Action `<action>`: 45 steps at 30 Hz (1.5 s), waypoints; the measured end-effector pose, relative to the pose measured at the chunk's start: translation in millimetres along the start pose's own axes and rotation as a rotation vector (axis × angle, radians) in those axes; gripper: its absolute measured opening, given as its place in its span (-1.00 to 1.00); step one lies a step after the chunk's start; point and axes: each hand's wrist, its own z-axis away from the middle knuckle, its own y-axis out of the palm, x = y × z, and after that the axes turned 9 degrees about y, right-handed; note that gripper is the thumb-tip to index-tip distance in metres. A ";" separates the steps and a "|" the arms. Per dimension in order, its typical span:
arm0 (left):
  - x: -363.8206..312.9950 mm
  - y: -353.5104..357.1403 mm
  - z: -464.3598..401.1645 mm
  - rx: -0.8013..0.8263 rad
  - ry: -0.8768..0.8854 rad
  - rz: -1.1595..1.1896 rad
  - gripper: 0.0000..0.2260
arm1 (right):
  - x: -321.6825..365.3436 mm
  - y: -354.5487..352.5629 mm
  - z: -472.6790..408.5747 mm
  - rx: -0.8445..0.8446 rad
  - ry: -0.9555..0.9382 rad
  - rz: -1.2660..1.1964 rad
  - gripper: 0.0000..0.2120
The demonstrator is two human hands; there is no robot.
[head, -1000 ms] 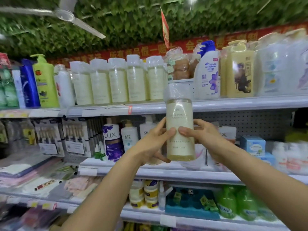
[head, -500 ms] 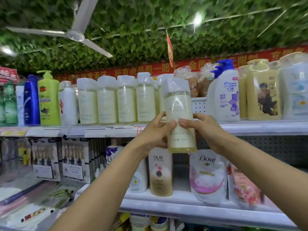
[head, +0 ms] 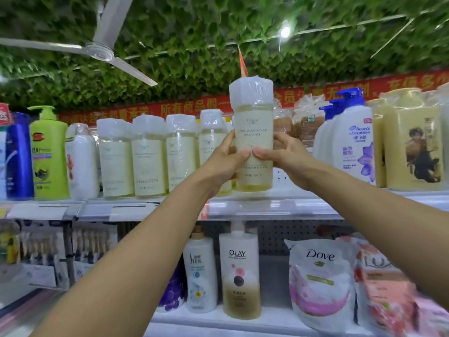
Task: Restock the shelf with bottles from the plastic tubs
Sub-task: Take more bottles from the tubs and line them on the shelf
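A pale yellow bottle (head: 252, 122) with a plastic-wrapped white cap is held upright in front of the top shelf (head: 267, 205). My left hand (head: 224, 161) grips its left side and my right hand (head: 283, 159) grips its right side, thumbs meeting on the label. The bottle's base hangs just above the shelf's front edge, at the right end of a row of matching bottles (head: 148, 156). The plastic tubs are out of view.
Right of the held bottle stand bagged bread (head: 306, 125), a white pump bottle with a blue top (head: 352, 139) and yellow bottles (head: 410, 144). A green pump bottle (head: 48, 154) stands far left. Olay (head: 239, 276) and Dove (head: 320, 283) products fill the lower shelf. A ceiling fan (head: 99, 51) hangs overhead.
Both hands have raised the bottle from the level of the middle shelf up to the top shelf, and it is now closer to the row of matching bottles.
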 end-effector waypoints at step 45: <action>74.8 30.8 -14.2 -0.303 0.010 -0.485 -0.37 | -46.8 9.0 -43.3 -0.002 0.039 0.189 -0.46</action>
